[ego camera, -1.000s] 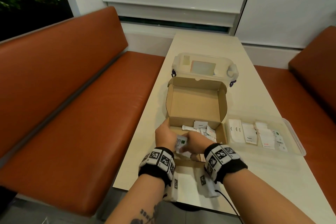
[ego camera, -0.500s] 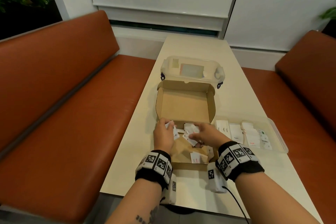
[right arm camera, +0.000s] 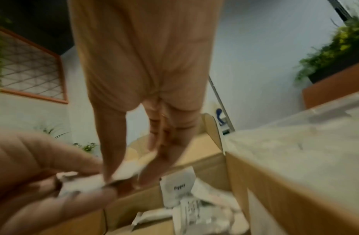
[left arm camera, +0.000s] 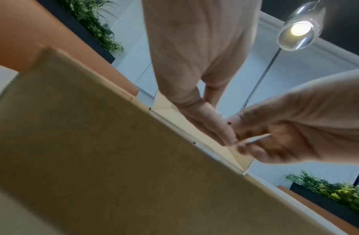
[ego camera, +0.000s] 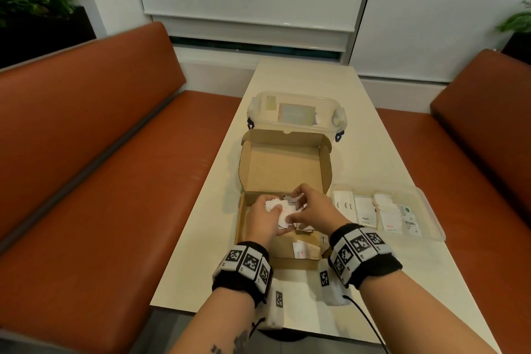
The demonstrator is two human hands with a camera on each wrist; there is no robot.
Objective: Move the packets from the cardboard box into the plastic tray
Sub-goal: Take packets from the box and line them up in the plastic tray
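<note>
Head view, hands: both hands meet over the open brown cardboard box (ego camera: 280,241) on the long cream table (ego camera: 382,158); the left hand (ego camera: 263,217) and the right hand (ego camera: 311,210) touch, fingers curled around a bunch of small white paper packets (ego camera: 283,211).
Head view, box: it lies near the table's near edge, its lid flap standing open on the far side; loose packets lie inside at the near right corner (ego camera: 301,250).
Head view, tray: the shallow clear plastic tray (ego camera: 429,210) sits just right of the box, with white sachets lying flat in it in rows.
Head view, surroundings: a clear lidded plastic container (ego camera: 297,115) stands just beyond the box flap; orange-brown upholstered benches (ego camera: 100,169) run along both sides of the table; both wrists wear black bands with black-and-white markers (ego camera: 244,264).
Left wrist view: the box's brown outer wall (left arm camera: 114,167) fills the lower left; above it the left hand (left arm camera: 200,89) reaches down to meet the right hand (left arm camera: 295,124), and a thin white packet edge (left arm camera: 257,139) is pinched between their fingertips. A lit glass pendant lamp (left arm camera: 300,28) hangs overhead.
Right wrist view: blurred; the right hand's (right arm camera: 146,98) thumb and fingers pinch white packets (right arm camera: 130,171) that the left hand (right arm camera: 43,179) also holds. Below, more packets lie in the box (right arm camera: 255,182), one printed "Pepper" (right arm camera: 179,189). The tray's clear wall (right arm camera: 295,151) is at right.
</note>
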